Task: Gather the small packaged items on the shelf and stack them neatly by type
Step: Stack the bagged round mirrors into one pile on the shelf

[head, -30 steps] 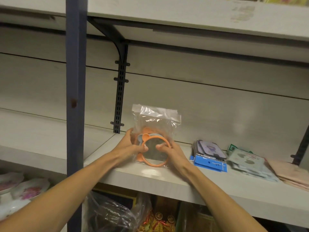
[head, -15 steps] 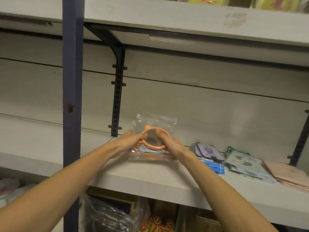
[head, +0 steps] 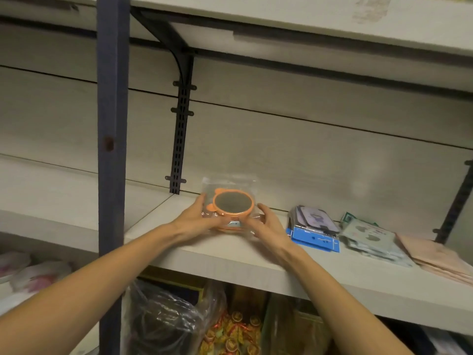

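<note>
Head view: my left hand (head: pixel 197 221) and right hand (head: pixel 266 226) hold a grip curled round the bagged orange mirrors (head: pixel 231 208), a small pile on the shelf (head: pixel 230 254). Slick plastic could let the top one slide off if I squeeze unevenly.

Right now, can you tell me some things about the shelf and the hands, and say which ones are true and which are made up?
1. Both hands, left hand and right hand, hold the orange mirror packet. True.
2. The orange mirror packet hangs in the air above the shelf. False: it lies flat on a small pile on the shelf.
3. A blue-carded packet lies to the right of the hands. True.
4. The blue-carded packet stands upright against the wall. False: it lies flat.
</note>
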### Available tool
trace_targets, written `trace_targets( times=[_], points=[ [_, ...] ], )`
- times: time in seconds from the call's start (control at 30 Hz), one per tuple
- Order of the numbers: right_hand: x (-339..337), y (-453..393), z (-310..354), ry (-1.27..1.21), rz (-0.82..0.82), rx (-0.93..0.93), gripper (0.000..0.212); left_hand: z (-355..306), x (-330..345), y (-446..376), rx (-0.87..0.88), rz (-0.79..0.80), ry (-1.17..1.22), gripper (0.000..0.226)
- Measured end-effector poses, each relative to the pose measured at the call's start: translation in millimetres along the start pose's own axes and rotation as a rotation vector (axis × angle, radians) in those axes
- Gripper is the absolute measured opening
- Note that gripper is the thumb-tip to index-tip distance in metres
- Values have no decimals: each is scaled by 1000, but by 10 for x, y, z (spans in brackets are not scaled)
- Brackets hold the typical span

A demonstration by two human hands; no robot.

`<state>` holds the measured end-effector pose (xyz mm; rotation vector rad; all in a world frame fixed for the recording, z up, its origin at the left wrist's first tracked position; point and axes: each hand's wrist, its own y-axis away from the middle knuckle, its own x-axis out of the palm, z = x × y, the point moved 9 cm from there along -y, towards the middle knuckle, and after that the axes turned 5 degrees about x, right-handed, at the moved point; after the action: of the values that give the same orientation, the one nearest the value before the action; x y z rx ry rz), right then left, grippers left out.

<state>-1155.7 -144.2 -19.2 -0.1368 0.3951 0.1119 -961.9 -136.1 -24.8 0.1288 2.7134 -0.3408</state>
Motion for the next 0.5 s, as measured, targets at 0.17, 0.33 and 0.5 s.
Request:
trace_targets(
  times=[0.17,0.33,0.5],
  points=[
    [-84,9,180,113,-124,-75,41,-219,-35,-60,95,-74,-33,72],
    [-73,-25,131,61,-67,-40,56,-202,13,-154,127,40,-97,70],
    [-40,-102,-43,-59,-39,-48,98,-79,-6,-143,111,-29,-143,92]
  ],
)
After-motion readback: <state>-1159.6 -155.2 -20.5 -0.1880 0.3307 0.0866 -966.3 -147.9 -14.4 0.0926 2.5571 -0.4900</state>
